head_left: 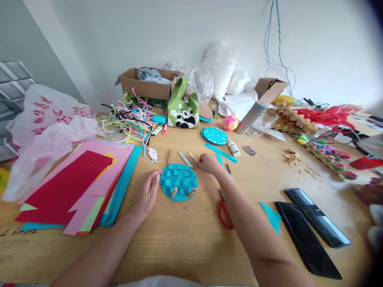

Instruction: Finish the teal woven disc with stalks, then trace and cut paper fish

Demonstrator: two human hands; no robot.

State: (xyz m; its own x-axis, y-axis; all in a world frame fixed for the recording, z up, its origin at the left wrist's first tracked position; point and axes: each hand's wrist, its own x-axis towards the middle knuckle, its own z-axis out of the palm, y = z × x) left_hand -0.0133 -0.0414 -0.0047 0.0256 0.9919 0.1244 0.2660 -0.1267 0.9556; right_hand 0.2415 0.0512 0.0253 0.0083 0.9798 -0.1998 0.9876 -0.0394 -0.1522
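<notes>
Holding the left rim of a round turquoise disc with raised curved strips (181,184) in the left hand (149,189) — thumb and fingers drawn narrow. Positioned between both hands, over the wooden table (185,249). Bearing two brown twisted pieces (174,192) along the near edge. Curling the right hand (208,164) narrow at a cream twisted piece (192,156) — cannot tell whether gripped. Placed just left of that piece: a blue-and-white braided piece (186,159). Stacked left of the left hand: coloured flat sheets (72,179).
</notes>
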